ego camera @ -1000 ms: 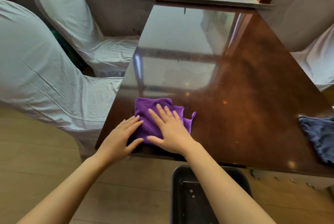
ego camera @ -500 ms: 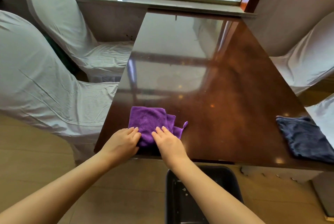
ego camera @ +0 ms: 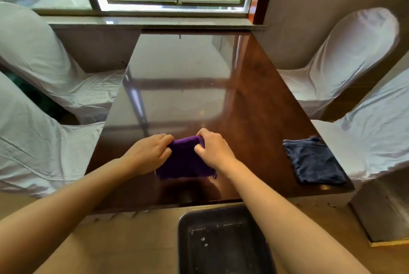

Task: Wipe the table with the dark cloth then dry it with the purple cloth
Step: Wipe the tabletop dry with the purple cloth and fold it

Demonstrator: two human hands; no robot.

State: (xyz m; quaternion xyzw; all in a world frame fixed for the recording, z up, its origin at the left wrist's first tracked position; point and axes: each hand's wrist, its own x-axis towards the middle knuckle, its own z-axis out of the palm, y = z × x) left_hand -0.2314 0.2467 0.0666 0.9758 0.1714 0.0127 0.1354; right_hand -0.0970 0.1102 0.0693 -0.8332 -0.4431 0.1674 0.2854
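Both hands are on the purple cloth (ego camera: 184,161) now, near the front of the table (ego camera: 254,101): the left hand (ego camera: 148,154) pinches its far left corner, the right hand (ego camera: 212,149) its far right corner, fingers curled tight on the fabric. Gripped at two corners, the cloth hangs taut between them, probably so it can be folded or spread flat for the drying pass. The dark cloth (ego camera: 314,162) lies well apart at the right edge, set aside, which suggests the wiping is done. A black bin (ego camera: 223,240) waits below the table edge.
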